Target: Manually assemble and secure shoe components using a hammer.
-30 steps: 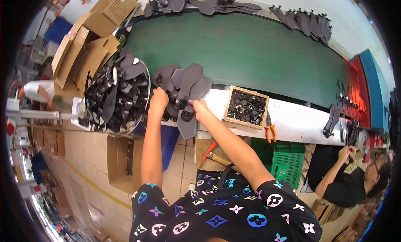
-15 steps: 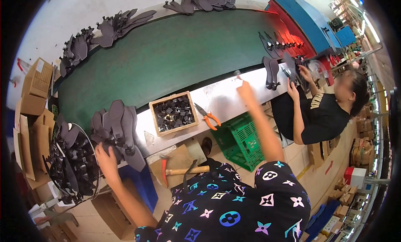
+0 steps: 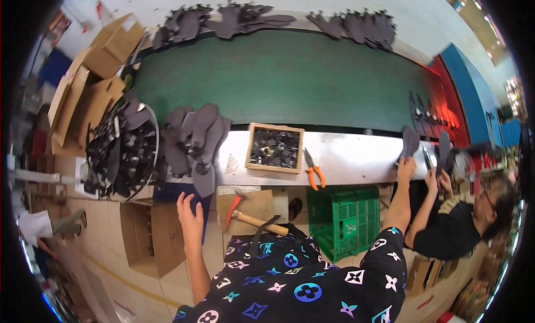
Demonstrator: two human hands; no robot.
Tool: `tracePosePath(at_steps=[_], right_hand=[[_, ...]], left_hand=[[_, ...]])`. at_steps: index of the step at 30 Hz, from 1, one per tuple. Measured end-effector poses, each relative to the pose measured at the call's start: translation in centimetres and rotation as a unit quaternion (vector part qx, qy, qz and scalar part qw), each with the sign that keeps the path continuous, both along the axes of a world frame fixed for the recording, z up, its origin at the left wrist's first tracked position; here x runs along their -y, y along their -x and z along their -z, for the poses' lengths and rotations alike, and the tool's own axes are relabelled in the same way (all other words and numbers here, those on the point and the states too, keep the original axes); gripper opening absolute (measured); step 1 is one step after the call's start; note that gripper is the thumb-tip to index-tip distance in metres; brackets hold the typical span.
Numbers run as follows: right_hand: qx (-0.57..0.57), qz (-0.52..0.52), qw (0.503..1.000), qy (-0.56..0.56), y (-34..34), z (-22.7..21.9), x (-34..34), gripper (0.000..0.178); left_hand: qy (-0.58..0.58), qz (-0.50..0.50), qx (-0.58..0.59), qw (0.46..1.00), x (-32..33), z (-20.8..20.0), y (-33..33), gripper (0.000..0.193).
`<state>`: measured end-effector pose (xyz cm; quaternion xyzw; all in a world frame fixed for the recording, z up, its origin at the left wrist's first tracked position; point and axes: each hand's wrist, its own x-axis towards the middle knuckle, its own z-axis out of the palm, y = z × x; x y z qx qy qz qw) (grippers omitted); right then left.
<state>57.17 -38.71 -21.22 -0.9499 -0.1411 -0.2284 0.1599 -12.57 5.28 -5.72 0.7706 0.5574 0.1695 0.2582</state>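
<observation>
At the right end of the metal ledge my right hand (image 3: 407, 168) is closed around the near end of a dark grey sandal sole (image 3: 411, 140). The fingers are partly hidden there. My left hand (image 3: 191, 216) is held up, fingers apart and nothing in it, just below a heap of grey soles (image 3: 203, 135). Between my arms, a wooden box (image 3: 276, 169) of small black and metallic parts sits on the ledge. Orange-handled pliers (image 3: 315, 172) lie beside it. A wooden-handled hammer (image 3: 253, 218) with a red head lies on a board (image 3: 227, 203) in front.
A green conveyor belt (image 3: 278, 72) runs behind the ledge to a blue machine (image 3: 473, 94), red-lit inside. A co-worker (image 3: 451, 223) at the right holds a sole and a tool. A green crate (image 3: 351, 223) stands below; a piled basket (image 3: 122, 150) and cartons (image 3: 114, 47) are left.
My left hand has come away from the heap of soles and is now free. My right hand has moved right along the ledge to the sole there. The view has turned.
</observation>
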Motion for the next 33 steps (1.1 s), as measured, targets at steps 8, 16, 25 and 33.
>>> tracePosePath(at_steps=[8,16,25,33], right_hand=[[0.033,-0.216,0.976,0.009,6.8,-1.0,-8.1,0.016],[-0.046,-0.412,0.907,0.071,21.3,-4.5,-16.1,0.011],[0.092,-0.431,0.878,0.186,26.4,-7.3,-16.5,0.036],[-0.030,-0.339,0.929,0.149,32.5,-6.9,-7.3,0.051]], left_hand=[[0.013,-0.015,0.048,0.999,1.8,2.4,3.5,0.032],[-0.078,0.073,0.089,0.990,0.5,-4.7,-2.4,0.032],[-0.253,0.582,0.272,0.723,0.1,-26.6,-8.7,0.027],[-0.224,0.701,0.272,0.620,-2.1,-26.6,-7.3,0.026]])
